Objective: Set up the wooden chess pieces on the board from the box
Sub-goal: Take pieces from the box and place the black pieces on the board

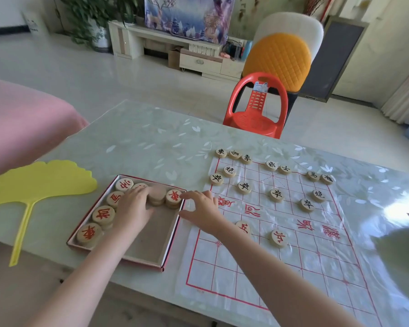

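Observation:
A shallow cardboard box (151, 246) with a red rim lies left of the plastic board sheet (281, 267). Red-lettered wooden pieces (103, 214) stand in stacks along the box's left and far sides. My left hand (134, 207) is inside the box, with fingers and thumb curled round a blank-faced stack (157, 195). My right hand (204, 210) hovers over the box's right wall with fingers spread; its forefinger reaches a red piece (172, 198). Black-lettered pieces (276, 194) stand on the board's far half. Two red pieces (279, 238) stand nearer me.
A yellow leaf-shaped fan (40, 182) lies on the table left of the box. A red plastic chair (255, 114) stands beyond the table's far edge. A pink cushion (21, 123) is at the left. The table's near edge runs just below the box.

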Available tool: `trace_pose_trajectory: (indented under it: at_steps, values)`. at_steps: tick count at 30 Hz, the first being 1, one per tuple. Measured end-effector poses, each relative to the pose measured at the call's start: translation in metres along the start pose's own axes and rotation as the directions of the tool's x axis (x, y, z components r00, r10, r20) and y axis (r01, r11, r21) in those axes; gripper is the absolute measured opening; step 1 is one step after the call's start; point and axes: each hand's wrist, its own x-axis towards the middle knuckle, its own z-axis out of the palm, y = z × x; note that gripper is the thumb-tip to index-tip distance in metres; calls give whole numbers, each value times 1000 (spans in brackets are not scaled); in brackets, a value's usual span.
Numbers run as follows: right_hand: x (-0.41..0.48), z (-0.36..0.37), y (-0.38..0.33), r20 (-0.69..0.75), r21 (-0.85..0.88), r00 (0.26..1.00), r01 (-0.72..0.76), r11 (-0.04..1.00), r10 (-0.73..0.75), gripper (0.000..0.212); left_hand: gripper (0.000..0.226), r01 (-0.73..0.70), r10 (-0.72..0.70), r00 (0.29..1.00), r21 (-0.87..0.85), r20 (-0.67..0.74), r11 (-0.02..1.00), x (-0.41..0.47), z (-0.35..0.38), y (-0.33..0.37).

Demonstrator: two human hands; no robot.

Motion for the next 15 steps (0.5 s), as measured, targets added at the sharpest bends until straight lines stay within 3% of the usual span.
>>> trace_pose_trajectory:
  at_steps: [5,10,15]
  values:
    - [32,26,-5,-42,-171,999,8,985,-15,50,53,-26,17,998,152,60,988,26,17,1]
    - [52,43,-3,-158,-309,983,39,950,-92,43,48,-49,47,999,264,13,963,39,25,-5]
    - [61,52,1,-180,-391,971,73,918,-154,38,52,-19,27,998,120,-65,993,31,29,-7]
